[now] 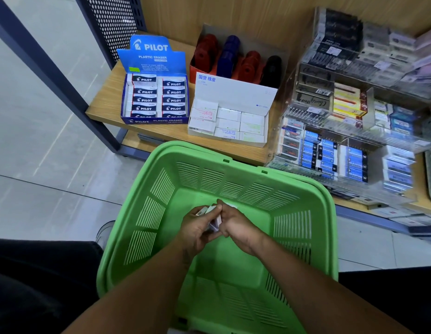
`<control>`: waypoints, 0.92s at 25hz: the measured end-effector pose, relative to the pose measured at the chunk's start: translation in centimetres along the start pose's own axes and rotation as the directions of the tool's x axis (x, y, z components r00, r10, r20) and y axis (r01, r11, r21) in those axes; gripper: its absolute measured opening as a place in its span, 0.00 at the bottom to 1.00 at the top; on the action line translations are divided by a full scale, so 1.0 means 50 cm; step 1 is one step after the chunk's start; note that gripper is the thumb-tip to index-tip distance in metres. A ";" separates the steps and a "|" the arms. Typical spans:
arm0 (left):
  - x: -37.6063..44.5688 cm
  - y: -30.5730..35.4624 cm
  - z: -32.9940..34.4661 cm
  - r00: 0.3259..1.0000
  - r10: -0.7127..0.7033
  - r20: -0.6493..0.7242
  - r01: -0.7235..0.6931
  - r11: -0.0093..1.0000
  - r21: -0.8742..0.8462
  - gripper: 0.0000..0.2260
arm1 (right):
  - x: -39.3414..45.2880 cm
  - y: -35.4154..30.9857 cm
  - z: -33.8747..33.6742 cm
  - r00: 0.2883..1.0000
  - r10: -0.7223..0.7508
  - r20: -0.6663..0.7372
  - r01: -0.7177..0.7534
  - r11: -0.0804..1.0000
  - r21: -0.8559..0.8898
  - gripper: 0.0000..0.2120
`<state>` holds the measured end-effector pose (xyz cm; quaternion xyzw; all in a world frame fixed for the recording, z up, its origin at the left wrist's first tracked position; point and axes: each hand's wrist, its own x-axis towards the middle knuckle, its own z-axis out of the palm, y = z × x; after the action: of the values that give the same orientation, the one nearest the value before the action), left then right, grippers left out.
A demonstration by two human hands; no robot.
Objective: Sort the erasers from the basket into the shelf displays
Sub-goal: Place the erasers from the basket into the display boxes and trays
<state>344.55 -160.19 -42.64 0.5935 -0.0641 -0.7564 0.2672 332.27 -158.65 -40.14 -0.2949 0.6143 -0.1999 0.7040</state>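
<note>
Both my hands are down inside the green plastic basket [306,189], close together over its floor. My left hand [195,230] grips a few small erasers [215,224], whose white ends stick out past its fingers. My right hand [236,225] touches the same bunch, its fingers curled against it. Another white eraser [230,205] peeks out just beyond my right hand. On the wooden shelf [106,97] stands a blue Pilot eraser display box [154,120] and beside it a white eraser display box [233,92], both filled with rows of erasers.
A red tray of red, blue and black items [236,59] stands behind the white box. Clear acrylic racks [354,116] with boxed stationery fill the shelf's right side. A dark metal shelf post [52,68] runs on the left. My dark trouser legs flank the basket.
</note>
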 end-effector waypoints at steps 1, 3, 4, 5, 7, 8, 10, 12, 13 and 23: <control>0.005 0.000 -0.004 1.000 0.020 -0.013 -0.020 1.000 -0.003 0.17 | 0.006 0.003 0.000 0.999 0.034 0.027 -0.036 0.993 0.111 0.44; 0.008 -0.002 -0.007 0.999 0.037 -0.034 -0.037 0.999 0.002 0.17 | 0.009 0.005 -0.006 0.998 0.043 0.043 -0.047 0.994 0.100 0.46; 0.010 -0.004 -0.009 0.998 0.041 -0.049 -0.041 0.999 0.005 0.17 | 0.011 0.003 -0.012 0.999 0.027 -0.019 -0.028 0.997 -0.073 0.43; 0.012 -0.006 -0.008 0.996 0.045 -0.076 -0.044 0.999 0.010 0.15 | 0.013 0.000 -0.021 0.991 -0.048 -0.129 0.003 0.945 -0.328 0.38; 0.017 -0.006 -0.009 0.988 0.060 -0.146 -0.057 0.998 0.024 0.13 | 0.022 0.006 -0.035 0.921 -0.288 -0.263 -0.064 0.555 -0.829 0.30; 0.022 -0.005 -0.012 0.983 0.066 -0.168 -0.061 0.998 0.035 0.12 | 0.028 0.012 -0.036 0.902 -0.362 -0.237 -0.105 0.347 -0.932 0.27; 0.028 -0.005 -0.022 0.980 0.063 -0.191 -0.051 0.997 0.063 0.12 | 0.043 0.029 -0.028 0.915 -0.369 -0.165 -0.105 0.177 -0.978 0.22; 0.030 -0.011 -0.034 0.975 0.053 -0.215 -0.031 0.994 0.103 0.13 | 0.050 0.036 -0.012 0.935 -0.321 -0.149 -0.085 0.205 -0.975 0.17; 0.029 -0.017 -0.041 0.974 0.048 -0.223 -0.021 0.993 0.119 0.13 | 0.050 0.042 -0.007 0.944 -0.296 -0.143 -0.072 0.238 -0.969 0.16; -0.036 -0.094 -0.090 0.955 0.080 -0.287 0.015 0.949 0.314 0.06 | -0.038 0.152 0.076 0.981 -0.163 -0.104 -0.041 0.347 -0.937 0.18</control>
<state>347.49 -154.33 -44.31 0.7337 -0.1522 -0.6347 0.1890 335.09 -151.09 -43.47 -0.6470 0.6672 0.1346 0.3437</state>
